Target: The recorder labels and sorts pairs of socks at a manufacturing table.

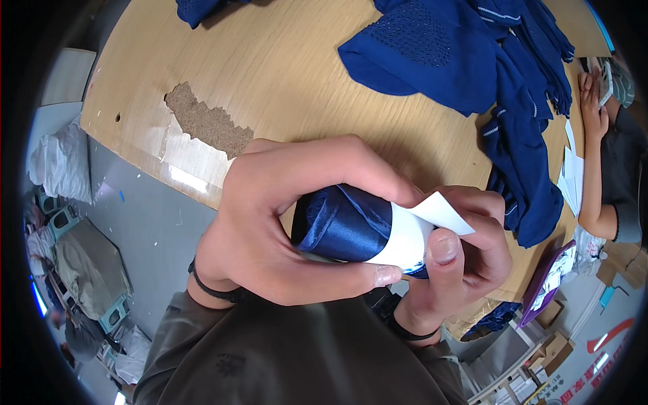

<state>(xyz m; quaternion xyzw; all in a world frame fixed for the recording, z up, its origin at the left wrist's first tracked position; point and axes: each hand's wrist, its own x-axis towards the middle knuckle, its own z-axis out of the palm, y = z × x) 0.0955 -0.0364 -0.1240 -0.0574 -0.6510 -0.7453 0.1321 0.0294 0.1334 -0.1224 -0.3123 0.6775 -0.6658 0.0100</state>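
Close in front of my body I hold a tight roll of shiny dark-blue fabric (pixel 347 226). A white paper band (pixel 407 236) goes around its right part, and the band's loose end sticks up as a pointed flap. My left hand (pixel 253 216) is wrapped round the roll, its index finger over the top at the band and its thumb along the lower side. My right hand (pixel 476 253) is closed at the roll's right end, with its thumb pressed near the band's edge. The right fingers are partly hidden behind the flap.
The wooden table (pixel 290 74) has a chipped patch (pixel 209 121) near its left edge. Several blue garments (pixel 418 54) lie at the far right, beside white paper strips (pixel 572 175). Another person's arm (pixel 594 155) rests at the right edge. A purple-edged board (pixel 547 280) is at the lower right.
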